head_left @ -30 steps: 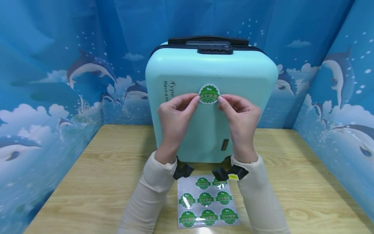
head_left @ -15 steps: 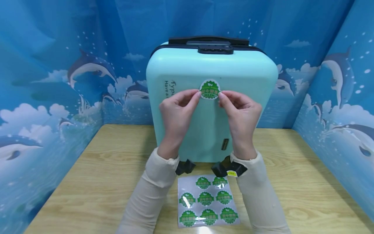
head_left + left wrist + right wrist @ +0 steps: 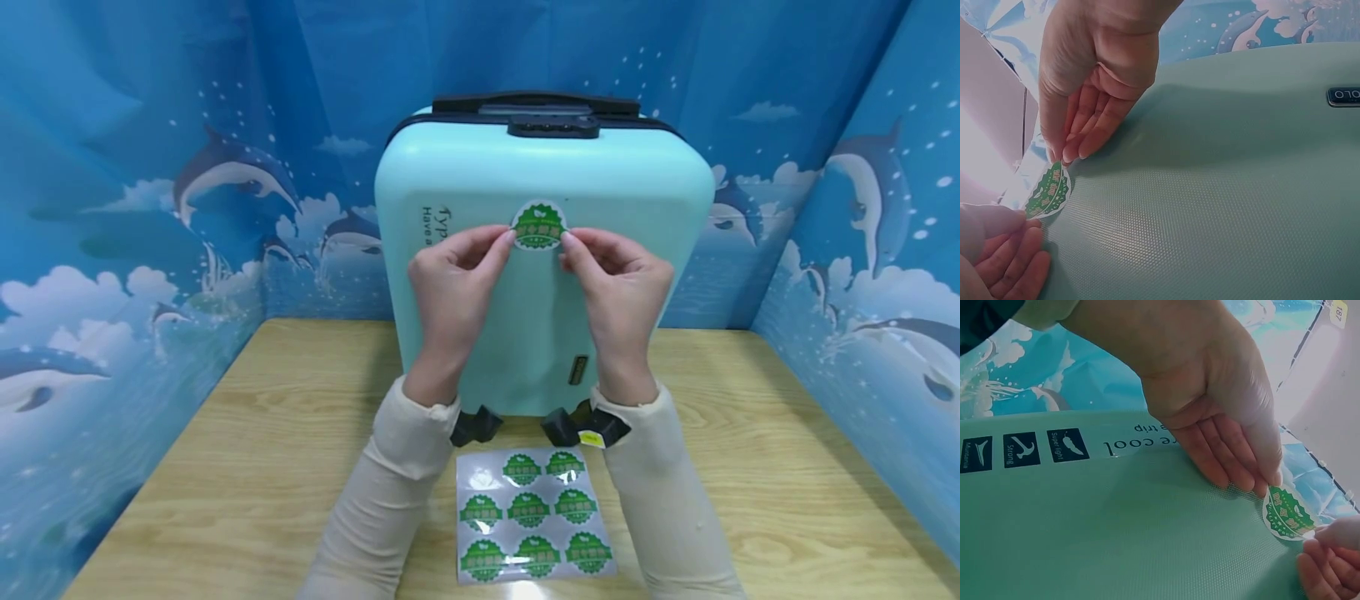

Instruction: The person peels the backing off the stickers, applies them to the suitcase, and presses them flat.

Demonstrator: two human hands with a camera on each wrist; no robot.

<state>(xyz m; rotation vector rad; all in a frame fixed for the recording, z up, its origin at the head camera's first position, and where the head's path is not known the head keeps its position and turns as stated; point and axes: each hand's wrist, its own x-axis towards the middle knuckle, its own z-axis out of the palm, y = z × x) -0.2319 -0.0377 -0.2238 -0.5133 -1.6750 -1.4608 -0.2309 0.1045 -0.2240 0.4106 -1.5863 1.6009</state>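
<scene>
A round green sticker (image 3: 540,225) with a white border is held flat against the front of a mint-green suitcase (image 3: 525,333), in its upper middle. My left hand (image 3: 459,287) pinches the sticker's left edge between thumb and forefinger. On the opposite edge, my right hand (image 3: 622,292) pinches it the same way. In the left wrist view the sticker (image 3: 1049,190) bows slightly between the two hands, close over the suitcase's textured shell. The right wrist view shows the sticker (image 3: 1286,512) tilted, its lower edge right at the shell.
Below the suitcase, a sheet of several matching stickers (image 3: 528,510) lies on the wooden table (image 3: 300,467), one spot on it bare. Blue dolphin-print curtains (image 3: 330,167) enclose the back and sides. The suitcase has a black handle (image 3: 536,106) on top.
Both hands have moved the sticker slightly up along the suitcase front, mostly in the first half second. Their pinch on its edges is unchanged.
</scene>
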